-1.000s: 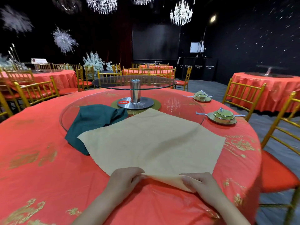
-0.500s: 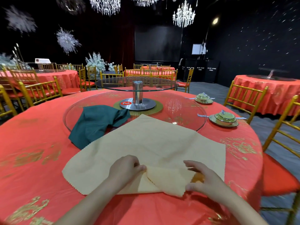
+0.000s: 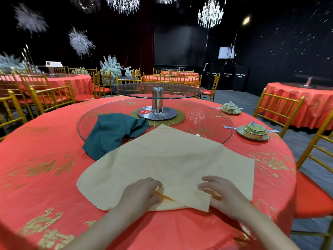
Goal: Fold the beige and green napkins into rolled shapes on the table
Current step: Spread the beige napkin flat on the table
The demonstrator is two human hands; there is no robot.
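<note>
**Starting the first roll.** The left hand [image 3: 142, 194] and right hand [image 3: 225, 193] lie side by side at the near edge of the table [image 3: 45, 177]. Each has its fingers bent over one side of the small flap turned up from the near corner of the beige napkin [image 3: 171, 159] and appears to pinch it; the thumbs are mostly hidden. The rest of that napkin lies flat, spread corner-on away from the hands, with its far corner reaching onto the glass turntable [image 3: 207, 120]. The green napkin [image 3: 110, 132] sits crumpled beyond and to the left of the left hand, partly on the turntable and meeting the beige one's left edge; it appears untouched. A lidded bowl [image 3: 254, 129] stands well beyond the right hand. Judged step: the first turn of the beige roll, with most of the task ahead. To do it well, both hands should advance together, so that the fold line runs straight and points squarely at the far corner. The first turn should be narrow and tight, since it sets the roll's thickness. Fingertips should press down as the cloth turns, because the slick tablecloth may let it slide. An uneven pace would likely give a cone rather than a cylinder.
</note>
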